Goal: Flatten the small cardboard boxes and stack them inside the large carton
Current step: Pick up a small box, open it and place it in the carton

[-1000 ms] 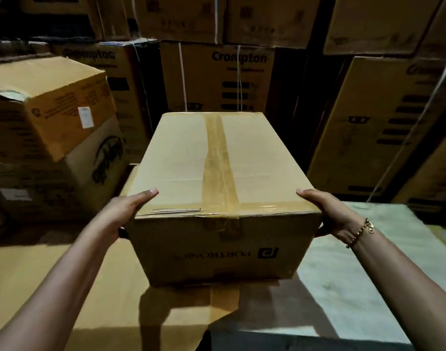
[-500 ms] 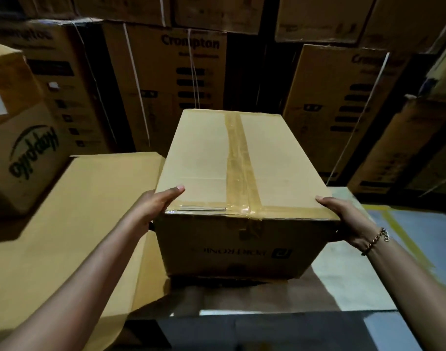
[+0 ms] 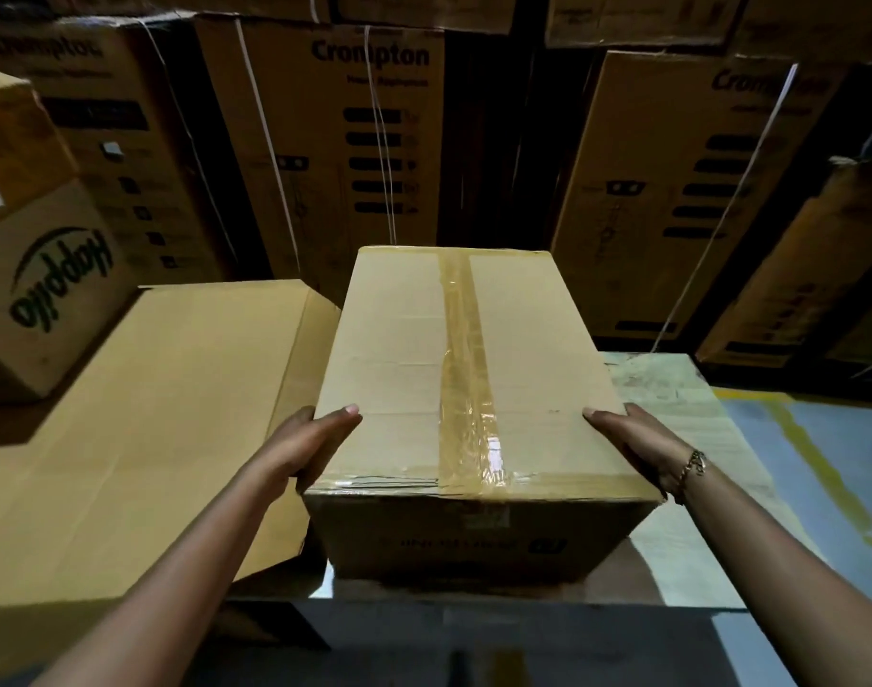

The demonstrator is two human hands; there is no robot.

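Stacked printed cartons (image 3: 374,141) wall in the dim store behind a pale tabletop (image 3: 672,389), above or on which (I cannot tell which) my left hand (image 3: 305,448) and right hand (image 3: 632,443) clasp the sealed small box (image 3: 399,364) by its sides, fingers wrapped around the top edges. Flattening has, I judge, not begun: the tape seam (image 3: 464,389) must first be broken. Just to the left, a flat cardboard sheet (image 3: 141,414) crowds the working space.

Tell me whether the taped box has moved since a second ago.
Yes. The taped box, held between left hand and right hand, has shifted right: it earlier covered the flat cardboard sheet, which now lies beside it on the left.
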